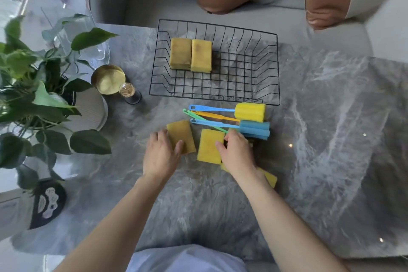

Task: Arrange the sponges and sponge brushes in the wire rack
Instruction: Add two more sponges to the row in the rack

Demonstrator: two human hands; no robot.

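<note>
Left hand (162, 154) lies spread on one yellow rectangular sponge (181, 137); right hand (237, 153) pinches another (208, 148) on the grey marble worktop (331, 117). Two sit inside the black wire rack (215, 59). No readable writing.

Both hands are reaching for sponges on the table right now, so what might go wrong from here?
The right hand sits against the crossed plastic sponge brushes; lifting the yellow rectangular sponge might drag them. The black wire rack has wide gaps, so a brush handle could poke through. Another yellow sponge lies half hidden under the forearm, easily missed.
</note>
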